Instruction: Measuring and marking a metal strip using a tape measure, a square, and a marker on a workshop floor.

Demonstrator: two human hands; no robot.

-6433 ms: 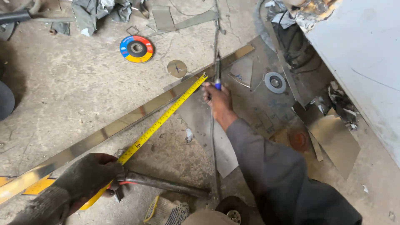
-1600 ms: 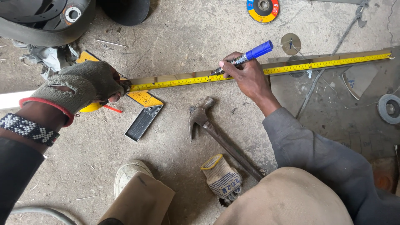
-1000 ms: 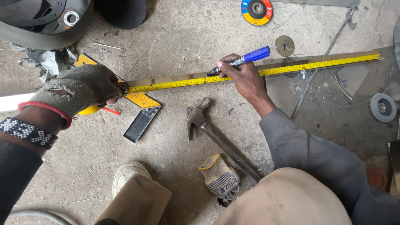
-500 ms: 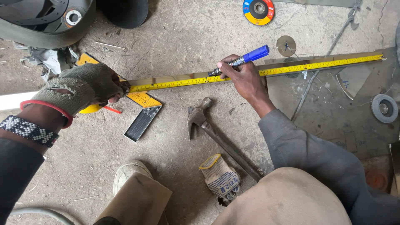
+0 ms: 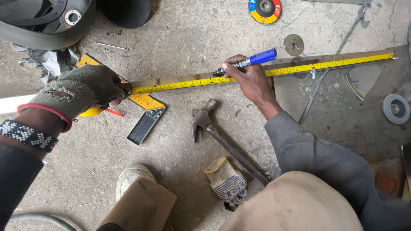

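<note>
My left hand (image 5: 81,90), in a worn grey fingerless glove, grips the yellow case of a tape measure on the concrete floor. Its yellow blade (image 5: 265,72) runs right along a long shiny metal strip (image 5: 325,60). My right hand (image 5: 250,79) holds a blue marker (image 5: 250,61) with its tip down on the strip beside the blade. A yellow-and-black try square (image 5: 145,117) lies just below the blade, next to my left hand.
A claw hammer (image 5: 214,130) and a knitted glove (image 5: 226,180) lie on the floor near my knees. My shoe (image 5: 130,179) shows at the bottom. Grinding discs (image 5: 264,9) (image 5: 396,108) lie top and right. A dark round machine (image 5: 47,21) sits top left.
I have crouched closer since the earliest frame and set the marker tip on the strip. Over the last second both hands have barely moved.
</note>
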